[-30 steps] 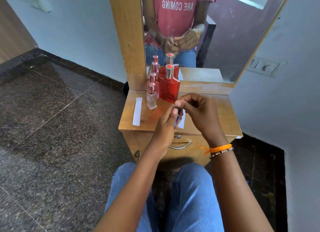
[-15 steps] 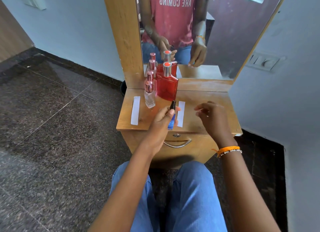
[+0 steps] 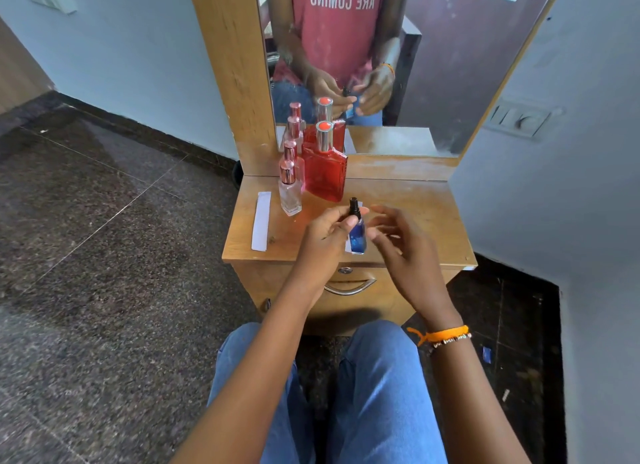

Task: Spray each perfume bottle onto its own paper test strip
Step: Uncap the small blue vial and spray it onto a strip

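Note:
My left hand [image 3: 325, 235] grips a small blue perfume bottle [image 3: 357, 236] with a black spray top, upright above the front of the wooden dresser top [image 3: 415, 214]. My right hand [image 3: 401, 242] hovers just right of the bottle, fingers relaxed and holding nothing. A white paper strip [image 3: 262, 220] lies at the left of the top. A second strip [image 3: 348, 245] is mostly hidden behind the blue bottle and my hands. A big red bottle [image 3: 325, 172] with a silver cap and two small clear bottles [image 3: 290, 193] with rose caps stand at the back left.
A mirror [image 3: 398, 65] rises behind the dresser and doubles the bottles and hands. A drawer with a metal handle [image 3: 349, 287] sits under the top. White walls close in on the right. Dark speckled floor lies left, my knees in jeans below.
My right hand left the bottle top, swung out right, then came back close to the bottle. The left hand keeps the blue bottle, whose black spray top now shows.

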Available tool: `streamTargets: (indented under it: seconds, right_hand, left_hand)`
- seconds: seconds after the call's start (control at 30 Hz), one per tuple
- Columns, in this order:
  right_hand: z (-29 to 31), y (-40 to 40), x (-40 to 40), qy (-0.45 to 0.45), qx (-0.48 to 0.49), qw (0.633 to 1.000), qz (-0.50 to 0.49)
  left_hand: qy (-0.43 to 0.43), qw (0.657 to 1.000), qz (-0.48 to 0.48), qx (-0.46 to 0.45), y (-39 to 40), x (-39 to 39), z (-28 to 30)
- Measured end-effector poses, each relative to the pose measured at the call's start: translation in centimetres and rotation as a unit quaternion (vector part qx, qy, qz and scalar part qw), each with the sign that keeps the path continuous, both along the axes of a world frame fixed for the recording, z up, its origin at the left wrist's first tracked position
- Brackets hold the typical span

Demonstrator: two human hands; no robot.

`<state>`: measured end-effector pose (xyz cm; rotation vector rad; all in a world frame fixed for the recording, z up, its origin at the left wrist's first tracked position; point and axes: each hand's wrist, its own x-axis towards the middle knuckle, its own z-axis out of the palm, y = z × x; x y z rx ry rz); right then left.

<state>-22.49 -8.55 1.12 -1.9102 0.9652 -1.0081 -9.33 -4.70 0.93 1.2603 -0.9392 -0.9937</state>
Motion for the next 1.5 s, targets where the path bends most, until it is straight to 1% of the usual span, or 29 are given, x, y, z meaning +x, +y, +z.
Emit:
streamTargets:
  seconds: [0.07, 0.13, 0.17, 0.2, 0.23, 0.27, 0.3, 0.33, 0.37, 0.4, 0.43, 0.57, 0.7, 0.8, 1.03, 1.17, 1.27, 1.5]
  right_hand:
    - [0.0, 0.2, 0.3, -0.012, 0.042, 0.999, 0.018]
    - [-0.2, -0.1, 0.4, -0.022, 0.047, 0.999, -0.005]
    - [-0.3, -0.3, 0.3, -0.023, 0.045, 0.999, -0.018]
    - [-0.5, -0.5, 0.1, -0.021, 0.043, 0.998, -0.030]
    - [-0.6, -0.6, -0.1, -0.020, 0.042, 0.998, -0.042]
    - [-0.7, -0.8, -0.4, -0.021, 0.041, 0.997, -0.053]
    - [-0.8, -0.9, -0.6, -0.024, 0.041, 0.997, -0.063]
    - [-0.9, -1.1, -0.8, -0.027, 0.039, 0.996, -0.071]
    - [-0.9, -1.2, -1.0, -0.027, 0.037, 0.996, -0.077]
    - [-1.0, -1.3, -1.2, -0.027, 0.036, 0.996, -0.083]
    - [-0.9, -1.3, -1.3, -0.026, 0.036, 0.995, -0.088]
    - [-0.9, -1.4, -1.5, -0.027, 0.038, 0.994, -0.099]
    - [-0.9, -1.6, -1.6, -0.043, 0.043, 0.992, -0.114]
    - [-1.0, -1.8, -2.0, -0.051, 0.053, 0.989, -0.128]
    - [-1.1, -1.6, -2.1, -0.051, 0.065, 0.990, -0.116]
    - [-1.2, -1.1, -1.9, -0.047, 0.075, 0.992, -0.093]
    - [-1.0, -0.7, -1.7, -0.050, 0.080, 0.993, -0.072]
    - [-0.9, -0.4, -1.0, -0.060, 0.093, 0.992, -0.053]
  left_hand:
    - [-0.011, 1.000, -0.011, -0.001, -0.6, 0.0, 0.1]
    - [-0.033, 0.999, -0.006, -0.002, -1.1, 0.1, 0.0]
    - [-0.060, 0.998, 0.007, 0.003, -1.4, 0.3, -0.2]
    - [-0.110, 0.994, 0.024, 0.010, -1.7, 0.5, -0.4]
    - [-0.188, 0.981, 0.041, 0.019, -2.0, 0.7, -0.8]
    - [-0.288, 0.956, 0.054, 0.033, -2.3, 1.0, -1.3]
    - [-0.390, 0.917, 0.061, 0.054, -2.6, 1.1, -1.8]
    - [-0.471, 0.876, 0.065, 0.080, -2.7, 1.1, -2.3]
    - [-0.520, 0.845, 0.066, 0.104, -2.9, 0.9, -2.8]
    - [-0.542, 0.829, 0.067, 0.121, -2.9, 0.7, -3.1]
    - [-0.547, 0.824, 0.075, 0.127, -2.9, 0.5, -3.3]
    - [-0.540, 0.826, 0.143, 0.082, -2.9, -0.1, -3.1]
    - [-0.511, 0.846, 0.116, 0.097, -3.0, -0.6, -2.1]
    - [-0.488, 0.858, 0.118, 0.105, -3.2, -1.0, -1.3]
    - [-0.472, 0.856, 0.141, 0.156, -3.8, -1.7, -0.7]
    - [-0.481, 0.857, 0.120, 0.142, -3.5, -1.5, -1.1]
    - [-0.470, 0.867, 0.098, 0.135, -3.3, -0.9, -1.6]
    - [-0.448, 0.881, 0.101, 0.117, -3.4, -0.3, -2.3]
